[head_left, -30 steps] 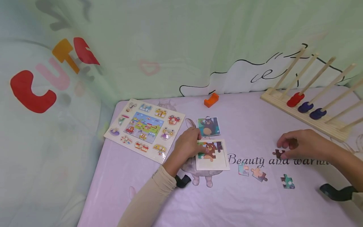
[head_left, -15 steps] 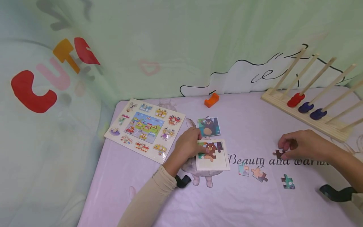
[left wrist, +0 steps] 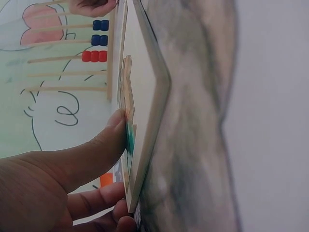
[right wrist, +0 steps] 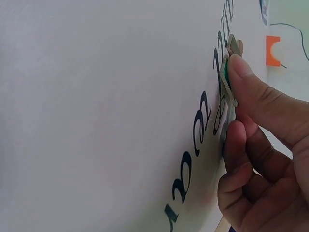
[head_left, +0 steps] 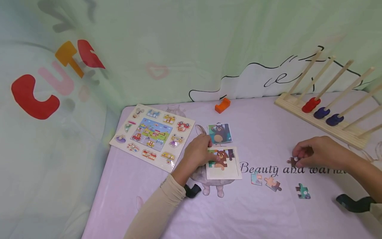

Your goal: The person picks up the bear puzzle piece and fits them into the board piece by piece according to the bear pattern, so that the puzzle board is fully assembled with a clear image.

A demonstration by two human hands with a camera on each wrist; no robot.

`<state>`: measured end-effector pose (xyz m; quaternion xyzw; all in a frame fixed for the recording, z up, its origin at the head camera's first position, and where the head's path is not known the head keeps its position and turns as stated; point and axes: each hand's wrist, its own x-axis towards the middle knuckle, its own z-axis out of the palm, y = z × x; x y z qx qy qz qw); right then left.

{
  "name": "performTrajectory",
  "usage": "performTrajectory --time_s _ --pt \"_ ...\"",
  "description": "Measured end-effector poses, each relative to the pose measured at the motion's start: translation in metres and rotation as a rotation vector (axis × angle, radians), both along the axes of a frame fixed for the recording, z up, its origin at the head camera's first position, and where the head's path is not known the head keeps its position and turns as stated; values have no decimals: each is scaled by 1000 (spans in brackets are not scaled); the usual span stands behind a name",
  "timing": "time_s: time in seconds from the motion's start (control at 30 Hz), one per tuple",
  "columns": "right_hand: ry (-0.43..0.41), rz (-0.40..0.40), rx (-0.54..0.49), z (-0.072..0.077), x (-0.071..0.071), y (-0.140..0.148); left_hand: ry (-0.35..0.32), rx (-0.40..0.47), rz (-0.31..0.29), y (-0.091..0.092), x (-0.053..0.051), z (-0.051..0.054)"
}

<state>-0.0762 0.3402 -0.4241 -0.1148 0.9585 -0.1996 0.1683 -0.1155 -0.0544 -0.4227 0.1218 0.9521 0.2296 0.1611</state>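
In the head view my left hand (head_left: 197,151) grips the left edge of a wooden puzzle board (head_left: 223,173). Its thumb lies over the part-filled bear picture, and the left wrist view shows the other fingers at the board's edge. To the right, my right hand (head_left: 322,152) pinches a brown jigsaw piece (head_left: 292,162) between thumb and fingers, low at the table. The thumb covers part of that piece in the right wrist view. Three loose jigsaw pieces lie between the hands and nearer me: a light blue one (head_left: 256,178), a peach one (head_left: 272,183) and a green one (head_left: 303,192).
Behind the board lies a bear picture card (head_left: 220,133). A knob puzzle with vehicles (head_left: 155,134) sits at the left, and an orange block (head_left: 222,105) at the back. A wooden peg rack with red and blue beads (head_left: 320,114) stands at the back right.
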Motion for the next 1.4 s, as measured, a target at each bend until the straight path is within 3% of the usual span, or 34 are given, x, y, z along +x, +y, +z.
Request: performTrajectory --time_s 0.6,0.97,1.17,1.4 --pt "-40 -27 -22 5 -3 5 -9 9 2 -1 0 1" --pt "-34 7 -172 8 -2 5 1 7 -3 -1 0 0" --pt "-45 72 -297 11 -3 -10 4 4 -9 0 0 0" --pt "-77 88 -342 17 -7 -33 5 2 -9 0 -1 0"
